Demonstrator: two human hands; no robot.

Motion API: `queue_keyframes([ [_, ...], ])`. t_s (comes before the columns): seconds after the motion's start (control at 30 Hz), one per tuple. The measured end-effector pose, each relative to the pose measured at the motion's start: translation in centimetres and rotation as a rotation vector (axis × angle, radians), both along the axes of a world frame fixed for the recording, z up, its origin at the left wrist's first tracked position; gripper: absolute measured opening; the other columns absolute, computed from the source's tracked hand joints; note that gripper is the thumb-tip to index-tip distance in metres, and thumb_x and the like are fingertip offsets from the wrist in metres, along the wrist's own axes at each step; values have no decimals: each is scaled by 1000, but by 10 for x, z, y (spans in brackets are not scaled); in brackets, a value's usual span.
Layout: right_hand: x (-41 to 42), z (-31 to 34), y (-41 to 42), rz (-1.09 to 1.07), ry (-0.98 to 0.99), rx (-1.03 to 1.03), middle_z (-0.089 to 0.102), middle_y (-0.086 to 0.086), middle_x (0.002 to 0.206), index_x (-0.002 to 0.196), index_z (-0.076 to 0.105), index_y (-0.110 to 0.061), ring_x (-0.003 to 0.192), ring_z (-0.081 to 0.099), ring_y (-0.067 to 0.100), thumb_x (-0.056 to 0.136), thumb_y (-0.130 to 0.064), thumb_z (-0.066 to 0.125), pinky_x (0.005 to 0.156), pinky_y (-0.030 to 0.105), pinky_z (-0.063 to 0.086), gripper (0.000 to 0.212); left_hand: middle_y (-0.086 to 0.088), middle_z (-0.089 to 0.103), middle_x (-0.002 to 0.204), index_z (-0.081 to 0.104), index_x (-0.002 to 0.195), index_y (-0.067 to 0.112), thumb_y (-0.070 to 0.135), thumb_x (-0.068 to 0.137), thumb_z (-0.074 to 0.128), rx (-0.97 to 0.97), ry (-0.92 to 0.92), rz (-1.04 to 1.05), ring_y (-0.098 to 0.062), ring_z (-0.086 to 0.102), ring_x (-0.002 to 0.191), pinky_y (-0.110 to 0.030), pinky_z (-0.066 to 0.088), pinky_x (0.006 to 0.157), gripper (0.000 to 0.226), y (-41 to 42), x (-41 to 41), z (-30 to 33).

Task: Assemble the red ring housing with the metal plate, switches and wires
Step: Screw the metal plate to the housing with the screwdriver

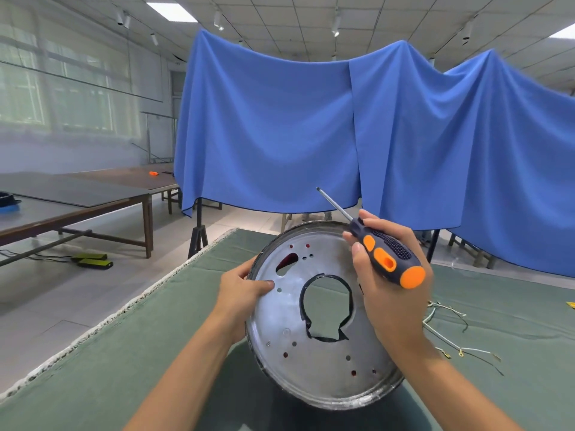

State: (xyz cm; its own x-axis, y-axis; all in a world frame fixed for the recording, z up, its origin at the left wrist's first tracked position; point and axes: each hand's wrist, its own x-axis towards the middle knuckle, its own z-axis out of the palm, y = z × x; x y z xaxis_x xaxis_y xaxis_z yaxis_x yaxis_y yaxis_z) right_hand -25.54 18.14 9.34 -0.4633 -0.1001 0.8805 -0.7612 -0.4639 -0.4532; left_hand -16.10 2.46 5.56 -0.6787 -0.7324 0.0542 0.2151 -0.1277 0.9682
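Note:
A round metal plate (pixel 314 362) with a keyhole-shaped centre opening and several small holes is held tilted above the green table. Red housing shows only through a slot (pixel 287 259) and the small holes; the rest is hidden behind the plate. My left hand (pixel 241 293) grips the plate's left rim, thumb on its face. My right hand (pixel 385 287) holds a navy and orange screwdriver (pixel 389 258), shaft pointing up and left, and rests against the plate's right side. White wires (pixel 448 334) with metal terminals lie on the table to the right.
The green felt table (pixel 130 368) has a frayed left edge falling to the floor. Blue cloth (pixel 311 126) hangs behind. Brown tables (pixel 93 200) stand at the left, with yellow-black pedals (pixel 93 259) on the floor.

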Motion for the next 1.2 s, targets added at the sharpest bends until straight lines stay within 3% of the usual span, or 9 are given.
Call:
queue_keyframes([
  [0.2, 16, 5, 1, 107, -23, -10, 69, 3, 109, 104, 64, -9, 94, 70, 28, 81, -10, 66, 82, 50, 56, 24, -9, 73, 85, 66, 88, 22, -16, 79, 59, 153, 68, 151, -30, 70, 73, -40, 58, 69, 39, -7, -15, -12],
  [0.3, 22, 2, 3, 142, -41, -29, 71, 5, 103, 98, 67, -13, 94, 69, 33, 78, -15, 68, 80, 56, 54, 20, -5, 73, 81, 65, 100, 19, -16, 79, 59, 183, 110, 217, -26, 70, 70, -38, 59, 65, 40, -8, -17, -20],
  [0.4, 28, -2, 4, 141, -55, -26, 71, 5, 99, 93, 66, -7, 92, 69, 33, 75, -15, 68, 76, 56, 55, 20, 0, 74, 72, 64, 100, 21, -15, 79, 60, 176, 135, 235, -21, 71, 62, -33, 60, 57, 42, -7, -15, -24],
  [0.57, 34, -5, 5, 177, -67, 4, 70, 0, 93, 88, 68, -11, 80, 71, 25, 72, -13, 65, 62, 48, 60, 16, -2, 72, 83, 63, 105, 22, -14, 80, 61, 146, 131, 254, -22, 70, 68, -35, 60, 64, 43, -5, -16, -25],
  [0.73, 30, -9, 1, 133, -88, 44, 70, 2, 91, 83, 70, -26, 83, 69, 32, 69, -18, 65, 65, 53, 58, 17, -4, 73, 88, 67, 102, 20, -14, 79, 61, 105, 132, 257, -25, 70, 75, -38, 60, 70, 40, -7, -19, -28],
  [1.0, 28, -11, -2, 103, -78, 66, 71, 1, 93, 85, 70, -26, 84, 69, 31, 70, -20, 65, 67, 53, 58, 16, -1, 74, 82, 67, 90, 27, -14, 79, 61, 94, 144, 247, -24, 71, 72, -37, 60, 68, 43, -7, -21, -29],
  [1.2, 28, -11, -3, 101, -74, 78, 71, 0, 93, 86, 69, -26, 84, 69, 32, 71, -20, 66, 68, 53, 57, 17, -1, 74, 85, 67, 94, 26, -13, 80, 61, 91, 150, 245, -24, 71, 75, -35, 59, 67, 42, -9, -20, -30],
])
